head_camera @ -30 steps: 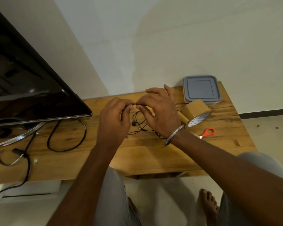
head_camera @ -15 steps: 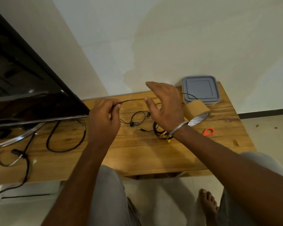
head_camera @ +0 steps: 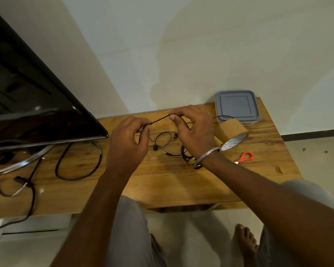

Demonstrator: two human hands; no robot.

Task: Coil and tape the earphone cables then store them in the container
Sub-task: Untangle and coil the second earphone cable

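container (head_camera: 237,106) on wooden table (head_camera: 162,185) by wall (head_camera: 201,45)

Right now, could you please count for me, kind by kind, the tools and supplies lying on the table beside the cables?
Brown tape roll: 1
Orange-handled scissors: 1
Grey lidded container: 1
Total: 3
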